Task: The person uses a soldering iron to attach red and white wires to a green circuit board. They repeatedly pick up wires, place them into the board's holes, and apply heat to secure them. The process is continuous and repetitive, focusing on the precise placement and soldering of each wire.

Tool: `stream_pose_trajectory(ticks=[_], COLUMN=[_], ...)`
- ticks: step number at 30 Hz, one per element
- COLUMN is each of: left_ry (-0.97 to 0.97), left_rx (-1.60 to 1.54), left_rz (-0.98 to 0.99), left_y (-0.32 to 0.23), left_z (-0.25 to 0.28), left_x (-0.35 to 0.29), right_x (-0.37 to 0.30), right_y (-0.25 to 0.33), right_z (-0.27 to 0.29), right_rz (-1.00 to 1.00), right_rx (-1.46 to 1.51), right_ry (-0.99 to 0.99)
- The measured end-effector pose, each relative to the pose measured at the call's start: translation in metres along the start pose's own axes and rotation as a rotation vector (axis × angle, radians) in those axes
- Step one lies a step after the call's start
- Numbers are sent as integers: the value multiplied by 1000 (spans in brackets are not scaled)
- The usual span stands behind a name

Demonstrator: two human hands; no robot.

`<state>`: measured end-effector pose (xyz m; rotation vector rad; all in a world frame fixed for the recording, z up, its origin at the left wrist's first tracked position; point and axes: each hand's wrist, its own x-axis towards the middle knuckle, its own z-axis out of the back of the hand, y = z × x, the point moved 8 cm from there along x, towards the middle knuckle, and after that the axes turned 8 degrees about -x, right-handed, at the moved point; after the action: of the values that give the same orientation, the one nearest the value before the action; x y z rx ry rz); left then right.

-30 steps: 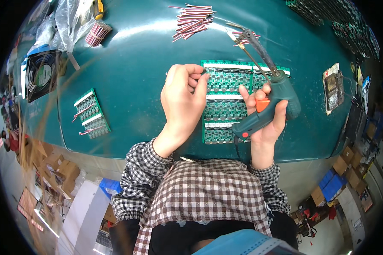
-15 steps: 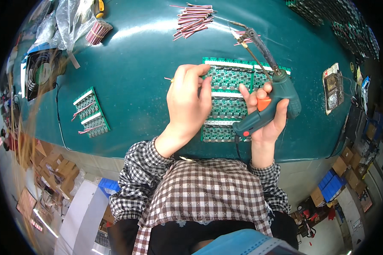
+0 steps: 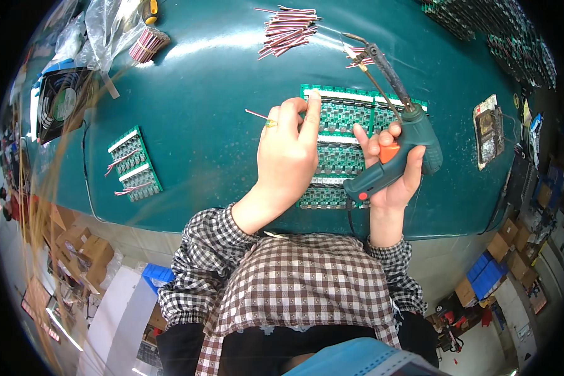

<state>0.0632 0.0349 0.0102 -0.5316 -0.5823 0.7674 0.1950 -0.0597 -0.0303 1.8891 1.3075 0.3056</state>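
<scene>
My right hand is wrapped round the handle of a dark green soldering gun with an orange trigger. Its bent metal tip points up and away, above the far edge of a green circuit board panel. My left hand is over the panel's left side, its index finger reaching to the white strip at the far left corner. A thin reddish wire sticks out to the left from among this hand's curled fingers; its other end is hidden.
Loose striped wires lie in a pile at the back. A bound wire bundle, plastic bags and a fan are far left. A smaller board rests left, a worn tray right, stacked boards far right.
My left hand has shifted a little to the right, and its index finger now stretches onto the white strip. More of the wire shows. My right hand and the soldering gun have hardly moved.
</scene>
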Motion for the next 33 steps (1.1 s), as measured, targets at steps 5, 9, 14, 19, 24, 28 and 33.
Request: stream_pose_trajectory(ticks=[5,9,14,19,24,28,33], left_ry=[18,46,-38,-30,7,20,-118], left_rx=[34,66,-121,-188,-37,-1,-128], left_rz=[-13,-13,57,98,28,18,143], left_y=[-2,-4,11,15,8,5,25], left_z=[-1,0,14,17,7,6,59], left_x=[-2,-1,0,-2,-6,-5,1], right_x=[-1,0,1,0,0,1,1], right_y=[0,0,1,2,1,1,4], right_z=[0,0,-2,0,-1,-2,1], right_rz=[1,2,9,15,12,8,-7], right_rx=[-7,1,42,56,52,50,116], right_ry=[-13,-9,8,24,14,19,17])
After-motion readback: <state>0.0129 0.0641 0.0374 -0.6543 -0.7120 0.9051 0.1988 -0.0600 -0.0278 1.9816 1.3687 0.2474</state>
